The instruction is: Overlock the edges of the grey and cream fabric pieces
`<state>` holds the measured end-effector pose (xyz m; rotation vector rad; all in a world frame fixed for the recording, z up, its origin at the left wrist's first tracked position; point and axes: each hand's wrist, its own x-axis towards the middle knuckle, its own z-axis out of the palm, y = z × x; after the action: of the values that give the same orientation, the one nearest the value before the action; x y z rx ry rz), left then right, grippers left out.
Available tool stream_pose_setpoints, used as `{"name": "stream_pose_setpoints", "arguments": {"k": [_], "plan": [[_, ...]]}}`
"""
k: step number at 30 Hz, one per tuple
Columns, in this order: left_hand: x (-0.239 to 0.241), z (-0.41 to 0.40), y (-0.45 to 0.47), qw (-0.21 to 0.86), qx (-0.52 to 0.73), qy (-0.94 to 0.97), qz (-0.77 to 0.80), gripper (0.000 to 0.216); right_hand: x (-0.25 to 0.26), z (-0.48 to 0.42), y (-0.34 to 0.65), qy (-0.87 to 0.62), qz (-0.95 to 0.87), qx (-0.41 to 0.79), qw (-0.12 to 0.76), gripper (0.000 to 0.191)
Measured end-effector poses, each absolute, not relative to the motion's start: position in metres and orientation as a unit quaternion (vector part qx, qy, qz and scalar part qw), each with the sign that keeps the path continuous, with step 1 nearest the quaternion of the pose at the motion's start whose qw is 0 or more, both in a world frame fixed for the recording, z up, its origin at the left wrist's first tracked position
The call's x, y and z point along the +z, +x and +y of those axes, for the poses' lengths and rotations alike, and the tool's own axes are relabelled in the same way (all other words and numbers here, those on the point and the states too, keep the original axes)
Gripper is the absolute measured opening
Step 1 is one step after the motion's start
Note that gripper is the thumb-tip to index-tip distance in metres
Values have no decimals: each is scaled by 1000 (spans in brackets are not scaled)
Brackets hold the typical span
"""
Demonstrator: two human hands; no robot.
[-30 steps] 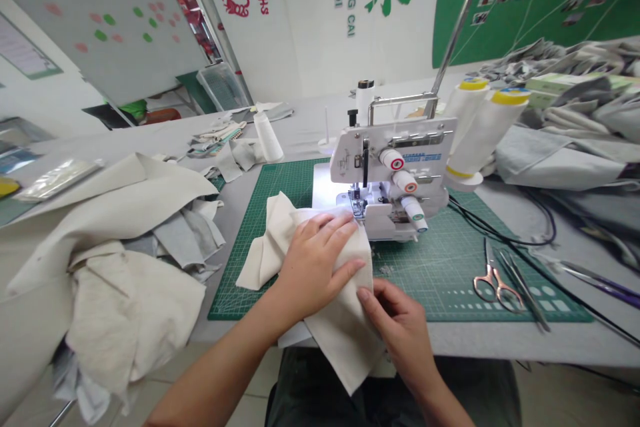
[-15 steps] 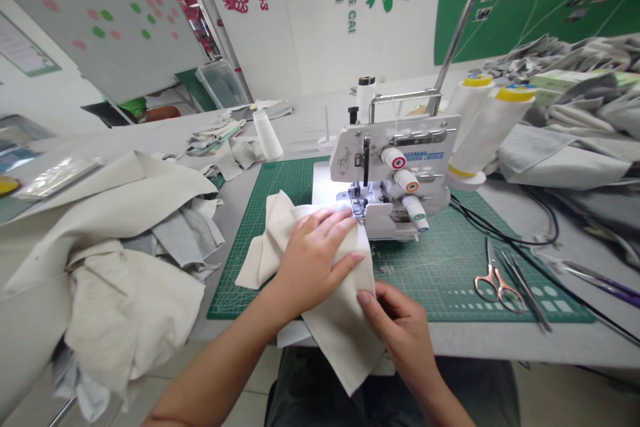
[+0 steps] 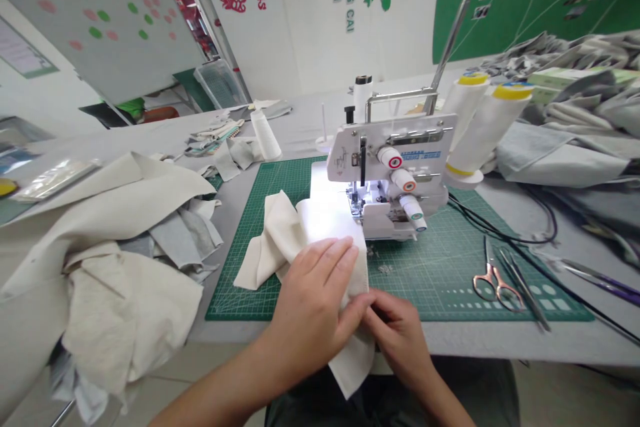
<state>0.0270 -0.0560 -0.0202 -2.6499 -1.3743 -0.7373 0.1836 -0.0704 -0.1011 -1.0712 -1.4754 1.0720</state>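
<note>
A cream fabric piece [image 3: 325, 217] runs from the overlock sewing machine [image 3: 390, 153] down over the table's front edge, its upper end lit near the presser foot. My left hand [image 3: 320, 287] lies flat on the fabric with fingers stretched out, its thumb reaching the right edge. Closed at that same edge, just below the machine, my right hand [image 3: 397, 330] pinches the cloth between thumb and fingers. Its fingertips are partly hidden. More of the cream fabric lies folded to the left on the green cutting mat [image 3: 240, 227].
Scissors [image 3: 493, 280] and tweezers [image 3: 525, 290] lie on the mat's right side, near black cables [image 3: 500, 233]. Thread cones [image 3: 487, 133] stand behind the machine. Cloth heaps [image 3: 135, 300] cover the left of the table, and grey ones [image 3: 565, 153] the right.
My left hand has slid back from the presser foot toward me, and its thumb now meets my right hand at the fabric edge. My right hand has shifted slightly left.
</note>
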Motion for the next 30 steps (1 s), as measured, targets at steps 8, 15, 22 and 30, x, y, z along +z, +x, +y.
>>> {"name": "stream_pose_setpoints", "arguments": {"k": [8, 15, 22, 30], "plan": [[-32, -53, 29, 68, -210, -863, -454, 57, -100, -70, 183, -440, -618, 430, 489, 37], [-33, -46, 32, 70, -217, -855, -466, 56, -100, -71, 183, -444, -624, 433, 476, 43], [-33, -44, 33, 65, -221, -854, -467, 56, -100, -71, 183, -439, -622, 448, 470, 38], [-31, -30, 35, 48, -226, -847, -479, 56, -100, -71, 184, -444, -622, 451, 460, 33]]}}
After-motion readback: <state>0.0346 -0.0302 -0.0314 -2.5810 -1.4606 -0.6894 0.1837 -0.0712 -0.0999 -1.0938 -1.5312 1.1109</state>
